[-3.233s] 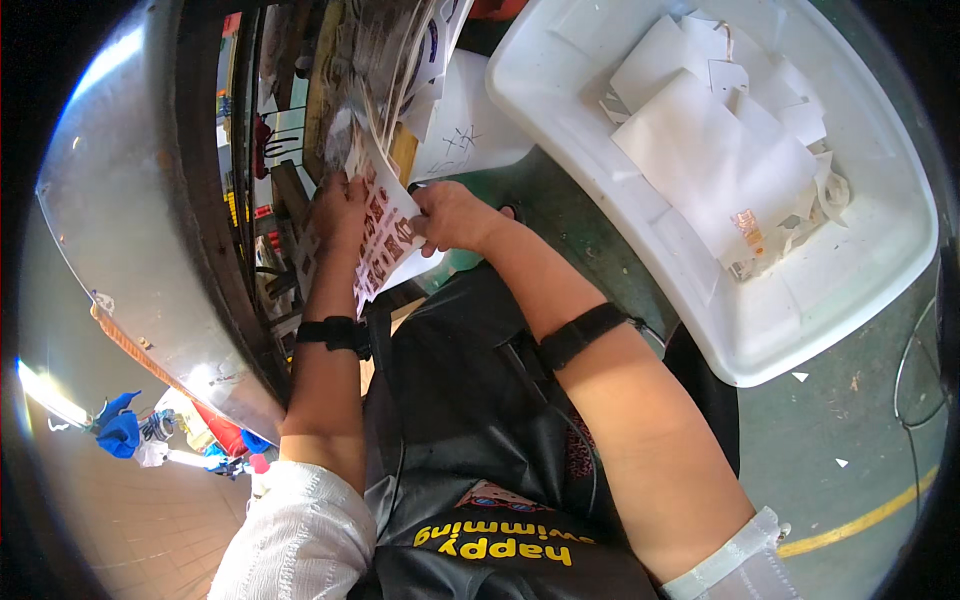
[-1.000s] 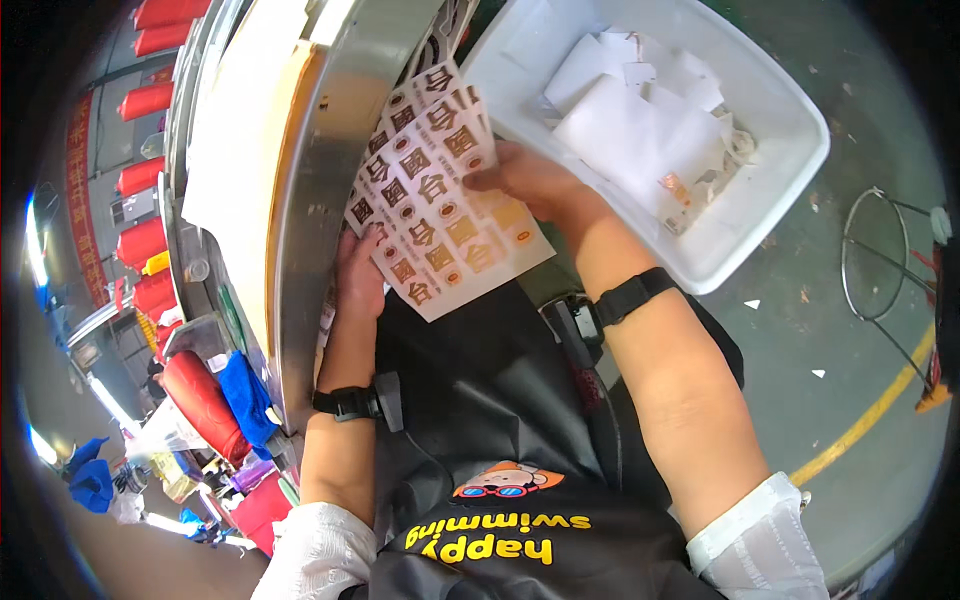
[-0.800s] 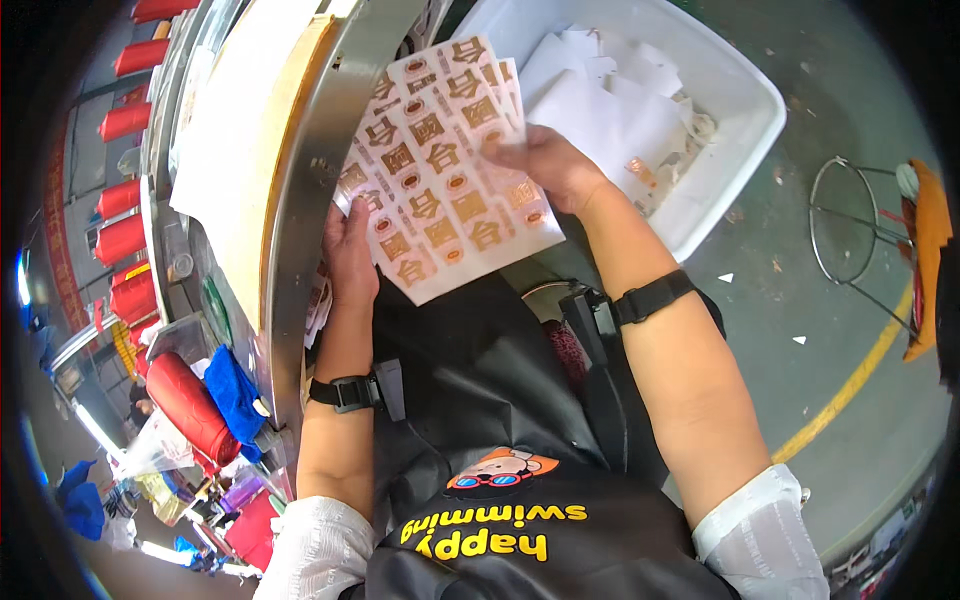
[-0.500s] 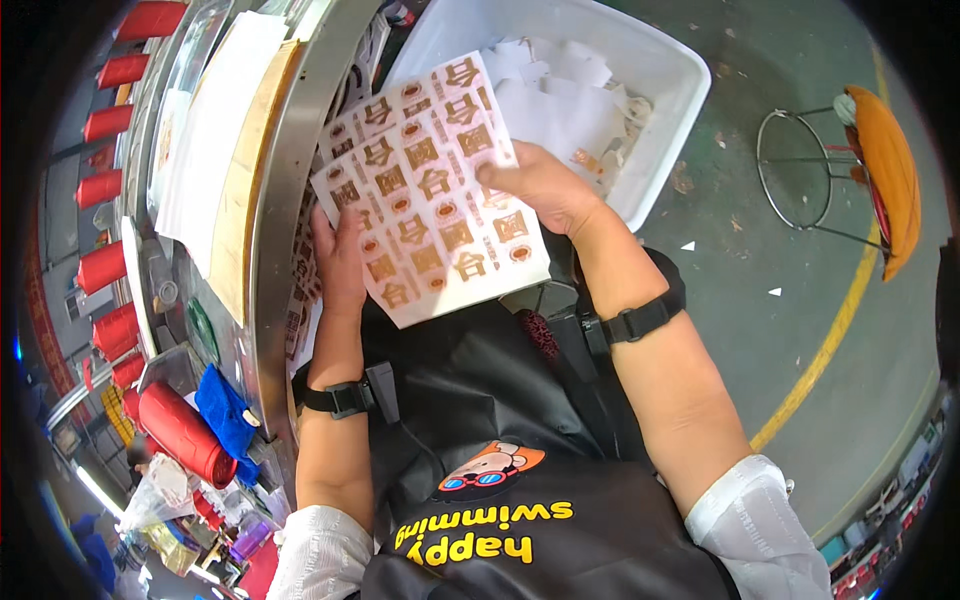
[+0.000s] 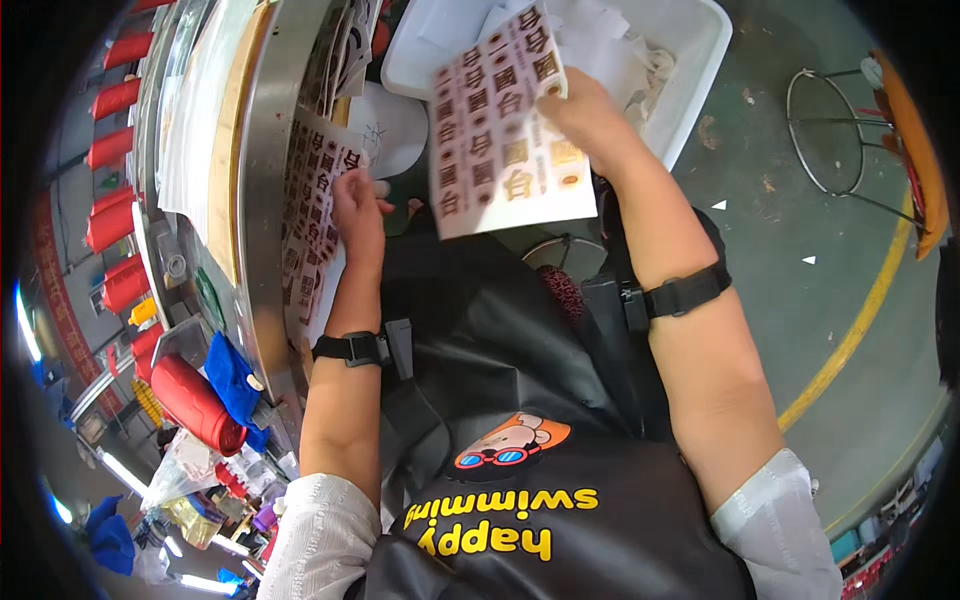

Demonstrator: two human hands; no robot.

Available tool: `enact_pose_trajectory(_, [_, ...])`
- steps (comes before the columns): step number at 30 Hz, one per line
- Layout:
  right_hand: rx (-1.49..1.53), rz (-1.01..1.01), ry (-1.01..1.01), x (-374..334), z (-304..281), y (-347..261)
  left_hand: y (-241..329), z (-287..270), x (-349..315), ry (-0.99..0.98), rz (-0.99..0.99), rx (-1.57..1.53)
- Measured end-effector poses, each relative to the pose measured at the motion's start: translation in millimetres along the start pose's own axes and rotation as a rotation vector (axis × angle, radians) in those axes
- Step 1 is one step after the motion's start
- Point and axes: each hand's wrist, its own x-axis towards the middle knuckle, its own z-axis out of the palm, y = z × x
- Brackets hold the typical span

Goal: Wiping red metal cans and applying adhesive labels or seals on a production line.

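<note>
My right hand (image 5: 588, 118) grips a white sheet (image 5: 505, 150) by its right edge, thumb on top. Rows of gold-brown characters and small emblems cover this sheet, which hangs tilted over the near side of a white bin. My left hand (image 5: 358, 215) is off that sheet, its fingers apart and slightly bent. It is beside the edge of more sheets with the same print (image 5: 315, 190), lying under the metal table's rim; whether the fingertips touch them I cannot tell.
The white plastic bin (image 5: 705, 60) holds paper scraps. A steel-edged table (image 5: 262, 150) runs along my left, with red rolls (image 5: 195, 400) and a blue cloth (image 5: 235, 380). At right stands a stool with an orange seat (image 5: 912, 160). A white round container (image 5: 385, 130) is beyond my left hand.
My left hand has let go of the sheet and moved to the printed sheets beside the table. My right hand has carried its sheet up and to the right, toward the bin.
</note>
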Motion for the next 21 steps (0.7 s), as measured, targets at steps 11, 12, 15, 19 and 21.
enact_pose_trajectory(11, [-0.428,0.004,-0.054,16.0,16.1,-53.5,-39.6,-67.9,24.4,0.205,0.217,1.206])
enact_pose_trajectory(12, [-0.460,-0.008,-0.085,16.7,16.5,-54.9,-40.7,-73.5,21.5,0.170,0.236,1.140])
enact_pose_trajectory(15, [-0.438,0.012,-0.101,18.8,12.3,-61.8,-44.0,-85.4,19.4,0.127,0.264,1.013])
enact_pose_trajectory(19, [-0.390,-0.048,-0.083,20.7,14.8,-60.0,-55.9,-102.7,18.3,0.176,0.256,0.732])
enact_pose_trajectory(21, [-0.385,-0.070,-0.096,21.0,14.8,-60.0,-59.2,-116.5,17.4,0.203,0.134,0.573])
